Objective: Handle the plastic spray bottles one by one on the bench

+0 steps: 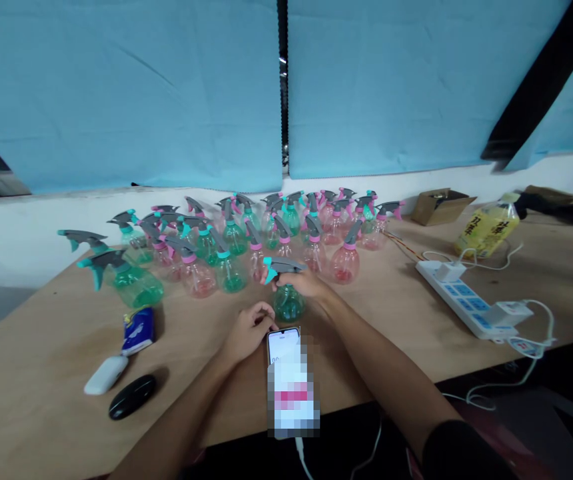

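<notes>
My right hand (307, 284) is wrapped round the neck of a spray bottle with a clear green body (289, 305) and a grey and turquoise trigger head. The bottle is upright, its nozzle pointing left. Just left of it, my left hand (250, 329) rests by the table with its fingers curled in, and I see nothing in them. Close to those fingertips is the top of a phone (282, 339), lit, with most of its screen blurred out. Behind my hands stand several more green and pink spray bottles (230, 272).
At left lie a blue packet (138, 330), a white case (106, 375) and a black oval object (132, 397). At right are a power strip (459, 300) with plugs and cables, a yellow-labelled drink bottle (487, 227) and a cardboard box (439, 207). Blue curtains hang behind the table.
</notes>
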Demonstrator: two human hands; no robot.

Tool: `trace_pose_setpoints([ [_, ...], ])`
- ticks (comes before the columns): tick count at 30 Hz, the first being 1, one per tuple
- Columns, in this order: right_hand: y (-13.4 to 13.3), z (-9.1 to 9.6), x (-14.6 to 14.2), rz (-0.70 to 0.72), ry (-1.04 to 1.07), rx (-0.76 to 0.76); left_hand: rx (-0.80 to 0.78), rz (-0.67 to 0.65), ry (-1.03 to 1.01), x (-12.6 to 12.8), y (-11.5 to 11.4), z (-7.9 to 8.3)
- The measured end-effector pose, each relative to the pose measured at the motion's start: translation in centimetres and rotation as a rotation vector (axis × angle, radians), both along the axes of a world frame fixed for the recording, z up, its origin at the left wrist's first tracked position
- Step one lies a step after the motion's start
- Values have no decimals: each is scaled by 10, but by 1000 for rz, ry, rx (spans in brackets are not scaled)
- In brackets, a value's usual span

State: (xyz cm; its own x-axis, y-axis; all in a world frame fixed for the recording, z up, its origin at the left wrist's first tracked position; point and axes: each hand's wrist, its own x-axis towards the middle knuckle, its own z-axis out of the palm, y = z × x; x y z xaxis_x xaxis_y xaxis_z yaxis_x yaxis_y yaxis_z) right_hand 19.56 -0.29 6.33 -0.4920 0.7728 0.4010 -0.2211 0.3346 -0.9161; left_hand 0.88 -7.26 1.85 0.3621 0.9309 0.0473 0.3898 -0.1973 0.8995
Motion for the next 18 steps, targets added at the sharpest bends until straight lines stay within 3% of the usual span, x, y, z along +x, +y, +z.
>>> trace_pose_setpoints([
  [18, -1, -2, -1, -32, 8, -23, 49, -2, 39, -3, 1, -3],
])
